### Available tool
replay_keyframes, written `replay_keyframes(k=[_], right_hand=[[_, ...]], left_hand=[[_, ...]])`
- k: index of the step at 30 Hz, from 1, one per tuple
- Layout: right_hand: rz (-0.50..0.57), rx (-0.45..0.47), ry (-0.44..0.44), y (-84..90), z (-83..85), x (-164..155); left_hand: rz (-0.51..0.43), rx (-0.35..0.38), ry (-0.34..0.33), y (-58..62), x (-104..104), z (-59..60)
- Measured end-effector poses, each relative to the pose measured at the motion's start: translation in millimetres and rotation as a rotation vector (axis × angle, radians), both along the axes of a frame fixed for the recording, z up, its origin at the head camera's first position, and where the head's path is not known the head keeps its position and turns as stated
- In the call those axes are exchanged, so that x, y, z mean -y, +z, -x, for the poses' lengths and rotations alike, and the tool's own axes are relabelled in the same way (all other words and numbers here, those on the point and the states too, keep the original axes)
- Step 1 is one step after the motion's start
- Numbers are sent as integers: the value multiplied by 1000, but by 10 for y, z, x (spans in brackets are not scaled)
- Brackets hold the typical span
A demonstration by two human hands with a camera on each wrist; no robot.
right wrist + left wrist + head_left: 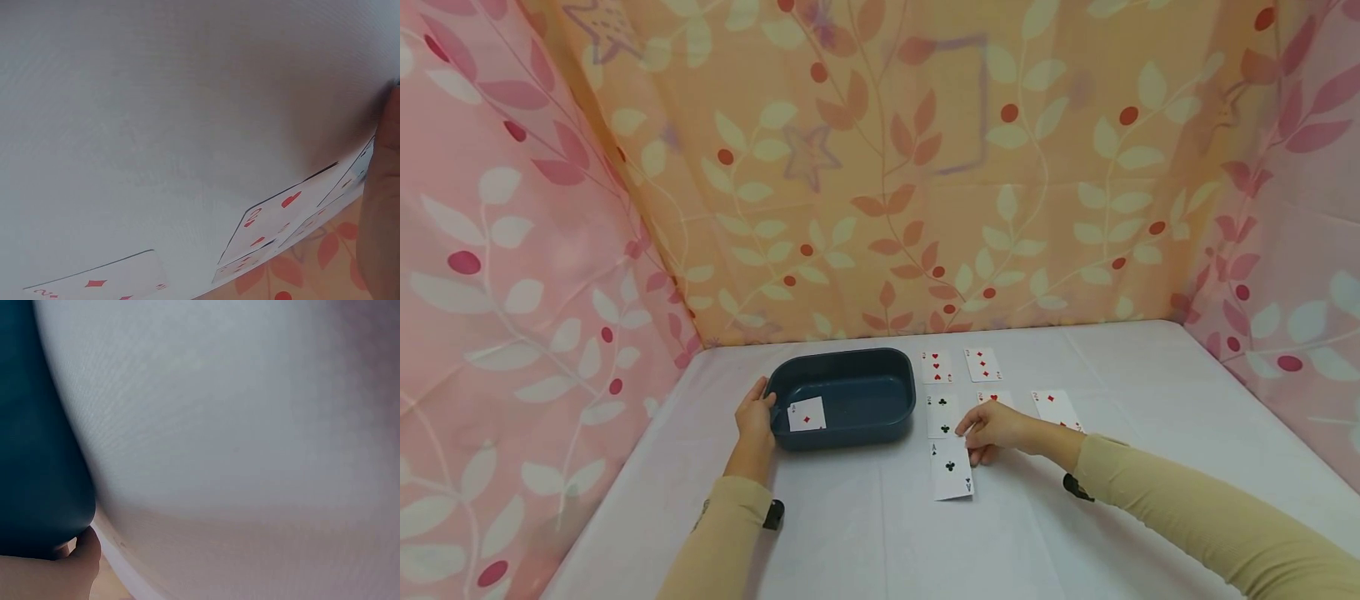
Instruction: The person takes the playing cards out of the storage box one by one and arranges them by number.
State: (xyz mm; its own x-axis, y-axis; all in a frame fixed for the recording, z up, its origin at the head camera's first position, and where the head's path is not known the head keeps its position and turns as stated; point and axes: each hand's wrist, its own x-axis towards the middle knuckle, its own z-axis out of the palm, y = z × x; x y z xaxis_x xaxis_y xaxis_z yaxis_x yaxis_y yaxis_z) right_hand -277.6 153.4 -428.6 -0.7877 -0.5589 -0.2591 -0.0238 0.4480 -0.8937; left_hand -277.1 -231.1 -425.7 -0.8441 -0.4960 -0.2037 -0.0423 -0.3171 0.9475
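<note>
- Holding the tub [850, 392] rim with our left hand [755, 417], fingers curled on it; one diamond card [807, 414] lies inside.
- Our right hand [996, 429] fingers, loosely bent, touch the club card [942, 415] on the desk [1150, 375].

White-clothed table [1150, 375]: dark blue oval plastic tub [850, 392] left of centre, six face-up playing cards [951, 471] in rows just right of it.

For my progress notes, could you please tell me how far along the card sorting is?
One diamond card already lies in the blue tub, steadied by the left hand. The right hand touches a clubs card. Five other cards remain on the table.
</note>
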Motion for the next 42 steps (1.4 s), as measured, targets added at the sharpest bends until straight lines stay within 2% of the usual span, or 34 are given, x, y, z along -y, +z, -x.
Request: replay_keyframes(k=[21,27,31,35,42], right_hand=[[-24,42,56,-57,-17,-1],[-34,-48,15,-95,-3,46],[-137,-145,-29,-108,-33,126],[-251,-200,-59,-120,-75,183],[-309,-233,-83,-105,-153,164]], left_hand=[[-7,17,2,-22,1,12],[0,16,0,-12,0,10],[-4,13,-4,-9,1,15],[-8,14,-4,-15,8,19],[-6,14,-5,-16,9,15]])
